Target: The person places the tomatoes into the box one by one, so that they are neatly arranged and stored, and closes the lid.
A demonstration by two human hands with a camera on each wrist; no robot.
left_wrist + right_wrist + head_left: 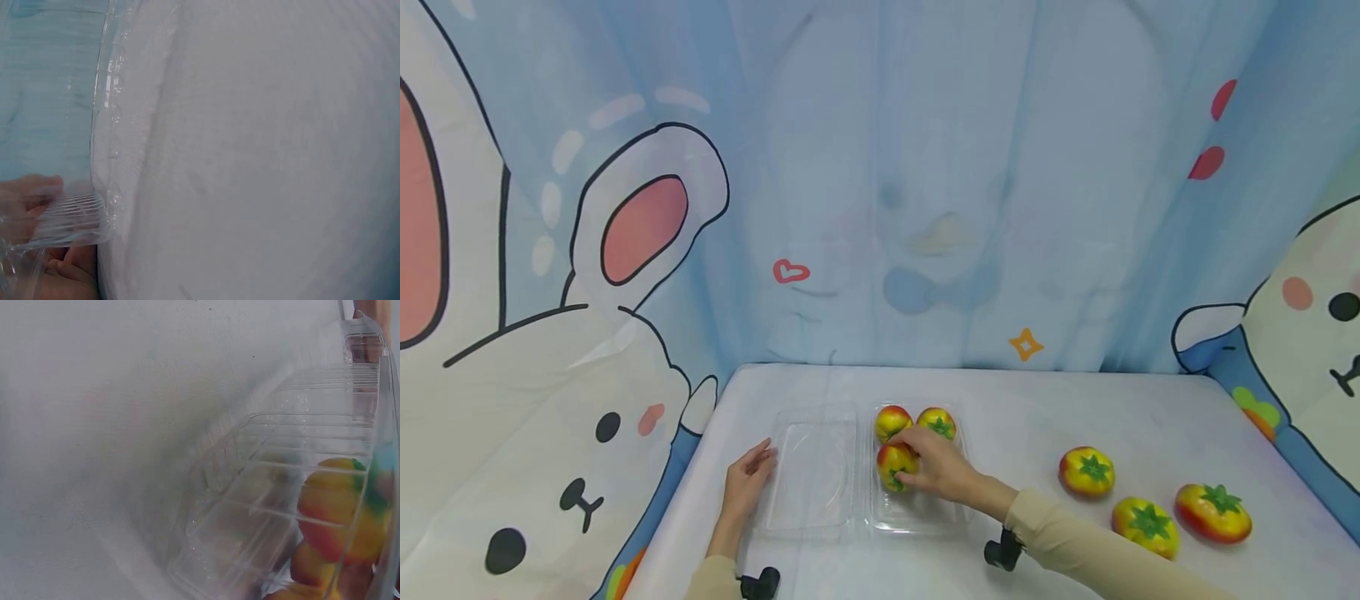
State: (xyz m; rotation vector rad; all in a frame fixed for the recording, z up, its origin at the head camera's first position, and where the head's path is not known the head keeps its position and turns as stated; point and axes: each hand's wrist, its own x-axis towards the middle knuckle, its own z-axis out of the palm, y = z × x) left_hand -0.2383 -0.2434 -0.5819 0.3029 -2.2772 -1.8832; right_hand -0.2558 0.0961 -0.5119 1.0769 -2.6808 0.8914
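My right hand (946, 468) grips a red-and-yellow persimmon (892, 461) with a green calyx, inside the right half of a clear plastic clamshell box (917, 523). Behind it in the same half sit two more persimmons, one at the left (892, 419) and one at the right (938, 422). The right wrist view shows the fruit (331, 500) through the box wall. At the outer edge of the box's lid half (814, 479), which lies spread to the left, my left hand (748, 483) rests with fingers extended. Clear ridged plastic (69, 219) partly covers it in the left wrist view.
Three other persimmons lie on the white table to the right: one nearer the box (1087, 472), one in front (1146, 527), partly behind the right sleeve (1075, 533), and one farthest right (1213, 512). A patterned blue curtain (880, 208) hangs behind the table.
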